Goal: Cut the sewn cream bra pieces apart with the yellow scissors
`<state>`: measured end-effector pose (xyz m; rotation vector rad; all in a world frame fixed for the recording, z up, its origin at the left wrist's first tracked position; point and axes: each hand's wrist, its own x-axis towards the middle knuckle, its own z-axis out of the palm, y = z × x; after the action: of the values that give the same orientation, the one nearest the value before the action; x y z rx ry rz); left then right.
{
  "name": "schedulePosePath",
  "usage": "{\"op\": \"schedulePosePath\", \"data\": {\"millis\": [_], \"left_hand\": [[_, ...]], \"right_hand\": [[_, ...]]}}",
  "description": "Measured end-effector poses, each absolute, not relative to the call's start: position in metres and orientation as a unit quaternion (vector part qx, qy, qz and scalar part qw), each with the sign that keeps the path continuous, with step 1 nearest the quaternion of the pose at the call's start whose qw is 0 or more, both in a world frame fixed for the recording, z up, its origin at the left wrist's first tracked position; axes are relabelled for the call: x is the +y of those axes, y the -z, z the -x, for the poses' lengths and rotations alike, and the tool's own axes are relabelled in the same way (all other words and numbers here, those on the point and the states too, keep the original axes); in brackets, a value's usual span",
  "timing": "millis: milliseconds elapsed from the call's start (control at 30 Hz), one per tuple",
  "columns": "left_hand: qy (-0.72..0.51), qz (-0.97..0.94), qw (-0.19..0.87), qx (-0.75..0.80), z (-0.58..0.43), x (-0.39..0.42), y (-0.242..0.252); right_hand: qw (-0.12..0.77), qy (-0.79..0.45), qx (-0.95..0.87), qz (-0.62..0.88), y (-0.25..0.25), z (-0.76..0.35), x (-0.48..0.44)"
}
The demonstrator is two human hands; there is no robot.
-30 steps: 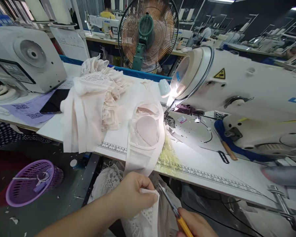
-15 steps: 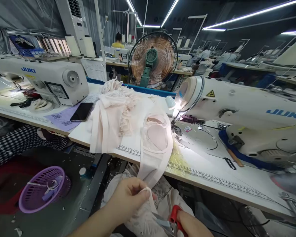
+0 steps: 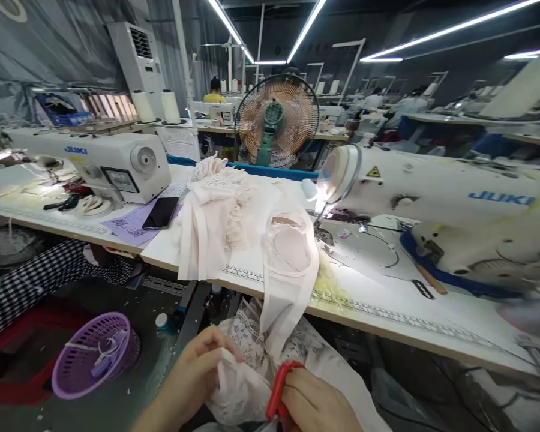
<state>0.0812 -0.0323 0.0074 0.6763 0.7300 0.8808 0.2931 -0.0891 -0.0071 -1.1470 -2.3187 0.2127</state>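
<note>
My left hand, fingers pinched, grips pale pink fabric below the table's front edge. To its right, my right hand is closed around red-handled scissors; the blades are mostly hidden at the bottom of the view. White lace fabric lies behind both hands. On the table, a pale pink bra piece rests beside the needle of the right sewing machine, its lower end hanging over the edge. A pile of pale pink pieces sits to its left.
A black phone lies on purple paper. Further left stands another sewing machine. A purple basket is on the floor. Behind the table is a fan. A person in checkered clothing sits at left.
My left hand has moved left and drawn fabric with it. My right hand and the scissors have moved up and left, and the blades have dropped from sight. The view has shifted slightly.
</note>
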Motion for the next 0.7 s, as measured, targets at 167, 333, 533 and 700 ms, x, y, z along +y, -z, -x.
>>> {"op": "schedulePosePath", "data": {"millis": [167,333,533,700], "left_hand": [[-0.452,-0.299,0.753,0.373,-0.047,-0.045,-0.002],[-0.472,-0.291,0.732,0.396,-0.050,-0.049,0.002],[-0.489,-0.242,0.702,0.458,-0.071,-0.040,0.011],[-0.485,-0.296,0.660,0.492,-0.053,-0.022,0.000]], "right_hand": [[0.281,-0.105,-0.853,0.426,0.005,-0.269,-0.083],[0.274,-0.152,-0.830,0.462,0.017,-0.261,-0.075],[0.248,-0.152,-0.819,0.494,0.030,-0.262,-0.067],[0.236,-0.170,-0.837,0.463,0.014,-0.269,-0.083]]}}
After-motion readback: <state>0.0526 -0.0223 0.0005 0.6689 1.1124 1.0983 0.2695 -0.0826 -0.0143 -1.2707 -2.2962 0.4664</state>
